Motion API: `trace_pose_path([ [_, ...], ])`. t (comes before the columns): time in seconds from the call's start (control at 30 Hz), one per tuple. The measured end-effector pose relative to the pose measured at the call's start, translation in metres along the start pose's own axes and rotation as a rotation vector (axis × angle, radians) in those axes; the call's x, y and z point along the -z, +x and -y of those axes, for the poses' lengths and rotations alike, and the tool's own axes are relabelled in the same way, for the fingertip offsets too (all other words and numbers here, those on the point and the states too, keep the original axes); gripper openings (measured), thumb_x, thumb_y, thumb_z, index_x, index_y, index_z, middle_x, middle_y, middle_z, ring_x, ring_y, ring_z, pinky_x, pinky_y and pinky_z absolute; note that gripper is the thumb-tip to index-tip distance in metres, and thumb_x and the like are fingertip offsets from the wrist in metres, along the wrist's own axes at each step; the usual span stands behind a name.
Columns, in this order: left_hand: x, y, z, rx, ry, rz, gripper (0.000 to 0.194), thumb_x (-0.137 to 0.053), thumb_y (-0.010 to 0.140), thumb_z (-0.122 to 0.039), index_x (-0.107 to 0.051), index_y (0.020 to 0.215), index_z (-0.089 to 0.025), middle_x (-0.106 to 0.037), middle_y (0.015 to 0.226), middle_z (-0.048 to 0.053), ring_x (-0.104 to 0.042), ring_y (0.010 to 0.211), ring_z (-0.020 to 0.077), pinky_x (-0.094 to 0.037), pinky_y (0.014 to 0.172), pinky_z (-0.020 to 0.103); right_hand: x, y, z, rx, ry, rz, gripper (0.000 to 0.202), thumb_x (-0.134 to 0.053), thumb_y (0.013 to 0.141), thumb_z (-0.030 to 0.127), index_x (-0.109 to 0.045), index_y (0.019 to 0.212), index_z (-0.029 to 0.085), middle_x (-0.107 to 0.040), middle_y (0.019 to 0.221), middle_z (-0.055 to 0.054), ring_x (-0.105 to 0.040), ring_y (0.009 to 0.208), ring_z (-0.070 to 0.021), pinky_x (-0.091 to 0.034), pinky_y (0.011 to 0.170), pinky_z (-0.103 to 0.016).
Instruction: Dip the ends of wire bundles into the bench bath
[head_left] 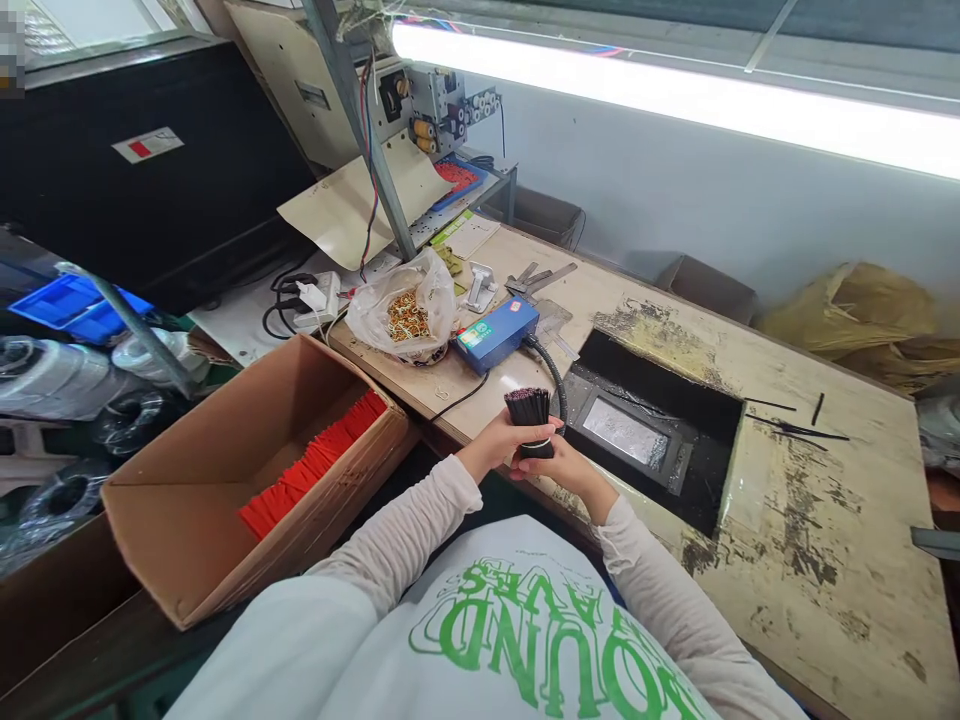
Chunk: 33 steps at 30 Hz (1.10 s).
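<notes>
A bundle of thin black wires (529, 408) stands upright in both of my hands, its reddish tips facing up. My left hand (504, 438) wraps round it from the left, and my right hand (564, 464) grips its lower part from the right. Just beyond the hands, a recessed pot of shiny metal (626, 432) sits in a dark cut-out of the workbench (847, 500). A blue box (498, 334) with a black flexible tube lies behind my hands. Several loose black wires (799, 431) rest on the bench at the right.
A cardboard box (202, 480) with red wires stands at the left. On the bench are a clear bag (409, 305) of small brass-coloured parts, metal calipers (540, 278) and a power strip (315, 300). A slanted metal post (367, 130) rises behind the bag.
</notes>
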<state>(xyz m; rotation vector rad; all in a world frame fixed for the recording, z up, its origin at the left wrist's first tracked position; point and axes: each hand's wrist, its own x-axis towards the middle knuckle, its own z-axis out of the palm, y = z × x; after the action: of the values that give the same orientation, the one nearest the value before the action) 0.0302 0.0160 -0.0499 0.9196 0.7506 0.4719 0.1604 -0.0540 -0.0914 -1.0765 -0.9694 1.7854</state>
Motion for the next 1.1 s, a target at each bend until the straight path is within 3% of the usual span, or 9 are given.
trace_pose_path([
  [0.13, -0.002, 0.0, 0.004, 0.027, -0.085, 0.045, 0.053, -0.088, 0.05, -0.036, -0.07, 0.094, -0.012, -0.073, 0.085, 0.01, -0.067, 0.074, 0.0196, -0.05, 0.073, 0.032, -0.004, 0.002, -0.002, -0.023, 0.064, -0.004, 0.036, -0.083, 0.062, 0.032, -0.06, 0.085, 0.015, -0.064, 0.07, 0.0, -0.066, 0.06, -0.0167, -0.058, 0.063, -0.034],
  [0.23, -0.004, 0.002, 0.012, 0.014, -0.088, -0.064, 0.043, -0.086, 0.051, -0.03, -0.069, 0.085, -0.012, -0.073, 0.08, 0.007, -0.066, 0.067, 0.0182, -0.051, 0.069, 0.033, -0.006, 0.006, -0.001, -0.046, 0.105, -0.013, 0.044, -0.084, 0.06, 0.031, -0.061, 0.094, 0.017, -0.065, 0.07, 0.001, -0.065, 0.057, -0.0158, -0.058, 0.061, -0.035],
  [0.33, -0.004, 0.006, 0.019, -0.042, -0.145, -0.172, 0.036, -0.084, 0.053, -0.029, -0.066, 0.08, -0.013, -0.072, 0.079, 0.006, -0.069, 0.075, 0.0211, -0.052, 0.075, 0.035, 0.005, 0.008, 0.003, -0.025, -0.014, -0.063, 0.05, -0.084, 0.058, 0.033, -0.064, 0.102, 0.017, -0.069, 0.083, -0.003, -0.068, 0.071, -0.0198, -0.058, 0.069, -0.039],
  [0.4, 0.0, 0.01, 0.021, -0.076, -0.202, -0.192, 0.036, -0.084, 0.053, -0.028, -0.065, 0.079, -0.014, -0.071, 0.077, 0.005, -0.07, 0.083, 0.023, -0.051, 0.081, 0.036, 0.019, 0.007, 0.006, 0.001, -0.173, -0.138, 0.045, -0.082, 0.06, 0.038, -0.068, 0.095, 0.015, -0.07, 0.088, -0.006, -0.066, 0.08, -0.0216, -0.056, 0.073, -0.038],
  [0.5, 0.007, 0.016, 0.024, -0.118, -0.204, -0.257, 0.037, -0.084, 0.051, -0.027, -0.064, 0.079, -0.014, -0.069, 0.073, 0.001, -0.07, 0.079, 0.0209, -0.051, 0.08, 0.035, 0.035, 0.004, 0.006, 0.046, -0.232, -0.353, 0.044, -0.078, 0.065, 0.044, -0.066, 0.097, 0.015, -0.064, 0.083, -0.003, -0.061, 0.073, -0.0166, -0.053, 0.063, -0.03],
  [0.67, 0.008, 0.026, 0.036, -0.167, -0.06, -0.397, 0.029, -0.081, 0.053, -0.027, -0.065, 0.073, -0.014, -0.065, 0.064, -0.001, -0.063, 0.062, 0.0144, -0.052, 0.068, 0.03, 0.018, 0.018, -0.02, 0.078, -0.154, -0.449, 0.065, -0.078, 0.059, 0.031, -0.052, 0.118, 0.021, -0.051, 0.077, 0.005, -0.05, 0.057, -0.0092, -0.045, 0.05, -0.023],
  [0.8, 0.004, 0.027, 0.048, -0.221, 0.088, -0.4, 0.022, -0.076, 0.061, -0.032, -0.064, 0.067, -0.015, -0.064, 0.06, 0.0, -0.062, 0.058, 0.0153, -0.054, 0.067, 0.032, 0.004, 0.033, -0.041, 0.165, -0.278, -0.495, 0.065, -0.071, 0.06, 0.025, -0.049, 0.121, 0.02, -0.059, 0.094, -0.001, -0.056, 0.068, -0.011, -0.049, 0.062, -0.024],
  [0.93, 0.013, 0.026, 0.06, -0.308, 0.283, -0.376, 0.023, -0.076, 0.063, -0.03, -0.068, 0.078, -0.014, -0.072, 0.081, 0.006, -0.068, 0.08, 0.0208, -0.055, 0.082, 0.036, 0.009, 0.035, -0.048, 0.295, -0.419, -0.484, 0.063, -0.062, 0.065, 0.022, -0.047, 0.126, 0.018, -0.062, 0.113, -0.009, -0.063, 0.089, -0.0194, -0.052, 0.08, -0.034],
  [1.1, 0.028, 0.031, 0.075, -0.386, 0.334, -0.275, 0.04, -0.079, 0.061, -0.025, -0.067, 0.098, -0.014, -0.072, 0.1, 0.01, -0.067, 0.097, 0.022, -0.049, 0.097, 0.04, 0.015, 0.033, -0.05, 0.297, -0.594, -0.541, 0.064, -0.062, 0.063, 0.019, -0.051, 0.126, 0.017, -0.061, 0.123, -0.014, -0.059, 0.109, -0.028, -0.046, 0.098, -0.045],
])
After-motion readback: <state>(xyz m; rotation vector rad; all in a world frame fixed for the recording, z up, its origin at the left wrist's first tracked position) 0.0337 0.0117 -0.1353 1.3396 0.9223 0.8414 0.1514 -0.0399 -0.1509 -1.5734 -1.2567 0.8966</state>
